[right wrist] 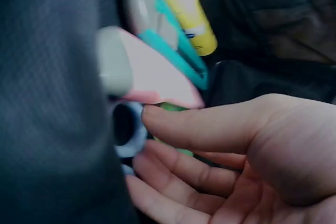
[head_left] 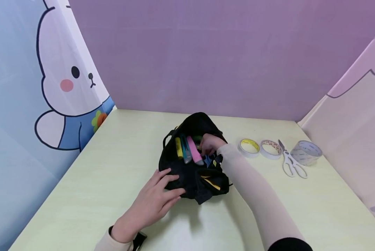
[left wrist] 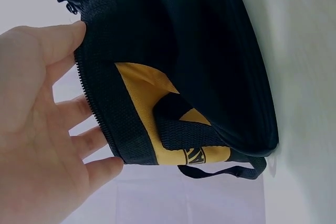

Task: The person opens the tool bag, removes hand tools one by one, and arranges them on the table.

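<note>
A black bag (head_left: 187, 177) with a zipper edge and yellow trim lies with its mouth wide toward me. My left hand (head_left: 157, 195) holds the zipped rim, thumb and fingertips spread along it in the left wrist view. Inside the bag is my right hand (head_left: 210, 143); in the right wrist view its thumb and fingers pinch at the blue looped handle of scissors (right wrist: 137, 132), whose blades are hidden. Beside that hand lie a pink utility knife (head_left: 194, 150), a teal utility knife (head_left: 185, 148) and a yellow tube (head_left: 179, 148). Something green (right wrist: 176, 107) shows behind the thumb.
To the right of the bag on the pale table (head_left: 112, 167) are two flat tape rolls, one yellow-cored (head_left: 249, 153) and one brown-printed (head_left: 271, 155). White-handled scissors (head_left: 290, 164) and a wide clear tape roll (head_left: 305, 160) lie farther right. A purple backdrop (head_left: 190, 69) stands behind.
</note>
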Available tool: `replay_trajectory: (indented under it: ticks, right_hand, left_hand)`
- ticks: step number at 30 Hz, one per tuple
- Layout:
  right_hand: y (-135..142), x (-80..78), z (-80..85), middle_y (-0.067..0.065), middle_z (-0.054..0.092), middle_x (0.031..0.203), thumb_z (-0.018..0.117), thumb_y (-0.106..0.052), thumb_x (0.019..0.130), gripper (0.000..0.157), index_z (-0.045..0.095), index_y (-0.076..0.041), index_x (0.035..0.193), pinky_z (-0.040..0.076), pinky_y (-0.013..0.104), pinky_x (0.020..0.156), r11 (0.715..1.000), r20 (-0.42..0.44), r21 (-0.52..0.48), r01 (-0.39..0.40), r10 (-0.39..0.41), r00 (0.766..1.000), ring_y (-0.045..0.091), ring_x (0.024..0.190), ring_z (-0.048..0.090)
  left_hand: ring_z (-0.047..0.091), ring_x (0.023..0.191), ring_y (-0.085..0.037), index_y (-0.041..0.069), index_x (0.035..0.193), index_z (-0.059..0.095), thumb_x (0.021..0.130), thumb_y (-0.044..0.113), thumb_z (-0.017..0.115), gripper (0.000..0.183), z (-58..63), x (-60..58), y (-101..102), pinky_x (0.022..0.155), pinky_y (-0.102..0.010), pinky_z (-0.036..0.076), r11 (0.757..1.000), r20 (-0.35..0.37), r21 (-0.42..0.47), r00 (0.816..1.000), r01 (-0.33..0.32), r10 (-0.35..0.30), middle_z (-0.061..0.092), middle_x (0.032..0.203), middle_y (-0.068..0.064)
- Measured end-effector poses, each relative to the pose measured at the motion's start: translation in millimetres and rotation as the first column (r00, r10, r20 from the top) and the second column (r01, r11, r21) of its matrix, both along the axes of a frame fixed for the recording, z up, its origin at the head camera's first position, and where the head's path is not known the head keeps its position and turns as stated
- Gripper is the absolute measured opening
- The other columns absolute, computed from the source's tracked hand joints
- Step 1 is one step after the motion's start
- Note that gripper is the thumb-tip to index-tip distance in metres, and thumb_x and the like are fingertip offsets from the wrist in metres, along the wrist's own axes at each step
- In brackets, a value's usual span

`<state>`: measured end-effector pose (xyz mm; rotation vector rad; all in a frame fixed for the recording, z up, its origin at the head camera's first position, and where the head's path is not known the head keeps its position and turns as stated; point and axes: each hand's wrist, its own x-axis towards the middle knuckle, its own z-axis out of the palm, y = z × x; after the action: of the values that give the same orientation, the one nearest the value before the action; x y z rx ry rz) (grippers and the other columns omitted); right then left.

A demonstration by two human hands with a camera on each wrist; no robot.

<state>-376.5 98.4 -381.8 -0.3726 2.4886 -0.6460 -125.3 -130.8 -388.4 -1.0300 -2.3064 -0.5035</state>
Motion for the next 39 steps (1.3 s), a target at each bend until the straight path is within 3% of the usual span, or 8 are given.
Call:
replay_trajectory:
  ticks: [3, 6, 11, 17, 23, 30, 34, 39]
  right_hand:
    - [-0.1, -17.5, -20.8, 0.006, 0.062, 0.064, 0.071, 0.005, 0.072, 0.02, 0.06, -0.009, 0.063, 0.056, 0.032, 0.053, 0.995, -0.038, 0.095, -0.026, 0.029, 0.999, 0.017, 0.055, 0.062]
    - [-3.9, -16.5, -21.6, 0.005, 0.057, 0.057, 0.065, 0.006, 0.072, 0.026, 0.054, -0.01, 0.055, 0.053, 0.028, 0.049, 0.984, -0.063, 0.179, 0.005, 0.007, 0.998, 0.015, 0.048, 0.058]
    - [-9.8, 17.1, 7.5, 0.006, 0.055, 0.055, 0.062, 0.012, 0.077, 0.034, 0.051, -0.009, 0.053, 0.045, 0.022, 0.044, 0.983, -0.099, 0.156, 0.1, -0.086, 0.991, 0.013, 0.044, 0.051]
    - [-6.5, 23.1, 20.0, -0.001, 0.034, 0.049, 0.061, 0.009, 0.082, 0.048, 0.038, -0.017, 0.05, 0.036, 0.024, 0.043, 0.991, -0.107, 0.111, 0.075, -0.063, 0.992, 0.012, 0.043, 0.039]
    - [-12.4, 23.4, 35.6, -0.002, 0.024, 0.053, 0.057, 0.01, 0.084, 0.05, 0.029, -0.019, 0.054, 0.021, 0.028, 0.048, 0.979, -0.139, 0.204, 0.025, 0.004, 0.99, 0.013, 0.047, 0.022]
    - [-19.4, 24.8, 64.9, -0.003, 0.023, 0.053, 0.064, 0.004, 0.087, 0.052, 0.032, -0.017, 0.051, 0.022, 0.025, 0.049, 0.934, -0.179, 0.346, -0.09, 0.16, 0.971, 0.011, 0.049, 0.018]
    - [-17.1, 30.4, 83.5, -0.002, 0.04, 0.052, 0.071, 0.001, 0.086, 0.043, 0.048, -0.012, 0.052, 0.03, 0.023, 0.049, 0.94, -0.22, 0.314, -0.136, 0.211, 0.952, 0.01, 0.047, 0.03]
    - [-14.2, 39.9, 101.2, 0.008, 0.069, 0.069, 0.074, 0.0, 0.085, 0.013, 0.073, -0.005, 0.073, 0.046, 0.023, 0.05, 0.966, -0.216, 0.231, -0.119, 0.17, 0.962, 0.016, 0.056, 0.059]
  left_hand:
    - [0.051, 0.126, -0.04, 0.022, 0.106, 0.078, 0.109, 0.044, 0.03, 0.053, 0.0, -0.4, 0.0, 0.098, -0.068, 0.04, 1.0, -0.001, -0.002, 1.0, -0.002, 0.002, 0.063, 0.122, -0.012]
    - [0.051, 0.126, -0.04, 0.022, 0.106, 0.078, 0.109, 0.045, 0.03, 0.054, -0.2, -0.3, 0.4, 0.099, -0.068, 0.04, 1.0, -0.001, -0.003, 1.0, -0.003, 0.003, 0.063, 0.121, -0.012]
    - [0.051, 0.126, -0.04, 0.022, 0.105, 0.078, 0.109, 0.045, 0.029, 0.054, -1.2, 0.6, 1.0, 0.098, -0.068, 0.04, 1.0, -0.002, -0.001, 1.0, -0.001, 0.001, 0.063, 0.121, -0.012]
    - [0.05, 0.126, -0.04, 0.022, 0.106, 0.078, 0.109, 0.044, 0.03, 0.053, -0.9, 0.8, 0.7, 0.099, -0.068, 0.04, 1.0, -0.002, 0.005, 1.0, 0.003, -0.003, 0.063, 0.122, -0.012]
    - [0.05, 0.126, -0.04, 0.022, 0.105, 0.078, 0.109, 0.043, 0.031, 0.052, -0.4, 0.9, 0.3, 0.099, -0.068, 0.04, 1.0, -0.007, 0.008, 1.0, 0.009, -0.009, 0.063, 0.122, -0.012]
    - [0.05, 0.127, -0.04, 0.022, 0.104, 0.077, 0.109, 0.042, 0.032, 0.05, 0.7, 1.3, -1.3, 0.098, -0.07, 0.039, 1.0, -0.005, 0.012, 1.0, 0.015, -0.015, 0.062, 0.121, -0.011]
    - [0.05, 0.127, -0.04, 0.022, 0.104, 0.077, 0.109, 0.042, 0.032, 0.049, 0.9, 1.1, -1.9, 0.098, -0.07, 0.039, 1.0, -0.003, 0.01, 1.0, 0.018, -0.018, 0.063, 0.121, -0.011]
    - [0.05, 0.127, -0.04, 0.023, 0.104, 0.077, 0.109, 0.042, 0.033, 0.048, 0.8, 1.3, -2.5, 0.098, -0.07, 0.039, 1.0, 0.007, 0.011, 1.0, 0.021, -0.021, 0.063, 0.121, -0.011]
